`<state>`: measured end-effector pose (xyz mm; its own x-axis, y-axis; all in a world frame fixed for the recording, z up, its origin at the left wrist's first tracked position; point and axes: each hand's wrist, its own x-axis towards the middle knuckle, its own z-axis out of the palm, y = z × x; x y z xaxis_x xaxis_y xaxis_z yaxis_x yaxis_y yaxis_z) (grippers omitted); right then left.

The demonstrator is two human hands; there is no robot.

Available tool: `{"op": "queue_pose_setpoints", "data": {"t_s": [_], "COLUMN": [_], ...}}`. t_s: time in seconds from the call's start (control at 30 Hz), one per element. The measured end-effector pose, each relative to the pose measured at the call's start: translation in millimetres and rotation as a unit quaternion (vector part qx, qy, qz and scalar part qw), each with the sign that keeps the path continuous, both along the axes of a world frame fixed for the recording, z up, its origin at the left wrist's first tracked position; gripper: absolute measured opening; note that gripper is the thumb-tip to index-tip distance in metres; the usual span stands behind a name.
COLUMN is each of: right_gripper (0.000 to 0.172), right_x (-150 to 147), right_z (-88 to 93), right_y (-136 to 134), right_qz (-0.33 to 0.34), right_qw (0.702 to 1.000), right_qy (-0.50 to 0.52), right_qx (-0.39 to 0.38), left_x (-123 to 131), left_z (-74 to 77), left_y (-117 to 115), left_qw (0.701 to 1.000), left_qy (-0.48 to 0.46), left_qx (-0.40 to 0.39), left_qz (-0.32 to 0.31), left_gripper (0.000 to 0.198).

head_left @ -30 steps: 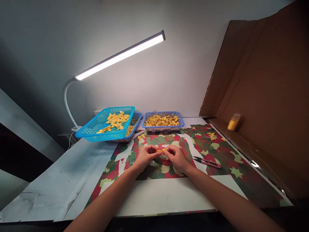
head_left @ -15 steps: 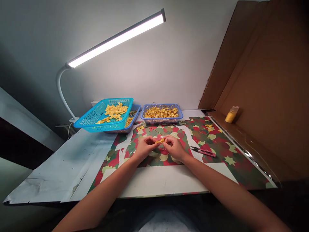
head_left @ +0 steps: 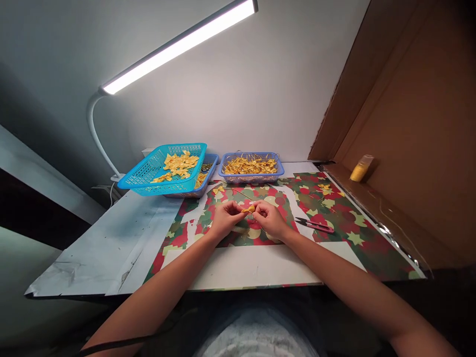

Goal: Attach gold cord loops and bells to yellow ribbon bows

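Observation:
Over the patterned sheet, my left hand point(head_left: 225, 219) pinches one end of a small yellow ribbon bow point(head_left: 248, 209). My right hand point(head_left: 271, 219) is closed at the bow's other side, thumb and forefinger pressed together; what exactly they grip there, bow or a thin tie, is too small to tell. Right of that hand lies a pair of pink-handled thread snips point(head_left: 316, 225), black blades pointing left. Beyond my hands rest another yellow bow point(head_left: 218, 190) and a thin golden cord point(head_left: 241, 194).
A turquoise basket point(head_left: 139, 179) of yellow bow pieces rests tilted on a purple-blue basket point(head_left: 212, 173). Another basket point(head_left: 253, 179) holds golden ties. Yellow bows point(head_left: 325, 188) lie at right, near a yellow-filled bottle point(head_left: 360, 169) and cardboard wall point(head_left: 409, 124). A lamp point(head_left: 178, 49) hangs above.
The whole view has shifted, so the table sits slightly higher in it. My hands stay together at the yellow bow, which has turned a little between my fingers.

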<state>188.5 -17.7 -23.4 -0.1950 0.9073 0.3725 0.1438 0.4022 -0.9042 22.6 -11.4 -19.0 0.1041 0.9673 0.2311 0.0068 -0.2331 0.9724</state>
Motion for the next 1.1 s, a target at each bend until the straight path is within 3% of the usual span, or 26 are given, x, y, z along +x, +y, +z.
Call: {"op": "queue_pose_setpoints", "data": {"t_s": [0.43,0.63,1.1], "right_gripper": [0.023,0.024,0.024], "right_x": [-3,-5,3], "right_z": [-2.0,-4.0,9.9], "right_y": [-1,0,-5], "right_qz": [0.005,-0.001,0.008], "right_qw": [1.0,0.999,1.0], "right_qy": [0.007,0.012,0.002], "right_qx": [-0.024,-0.03,-0.003], "left_x": [1,6,3], "left_z": [1.7,3.9,0.0], "left_y": [-7,-14,-9], "left_qw": [0.987,0.978,0.987], "left_qy": [0.098,0.13,0.082], "left_qx": [0.103,0.142,0.116], "left_qz": [0.075,0.074,0.078], "left_gripper": [0.009,0.009,0.012]}}
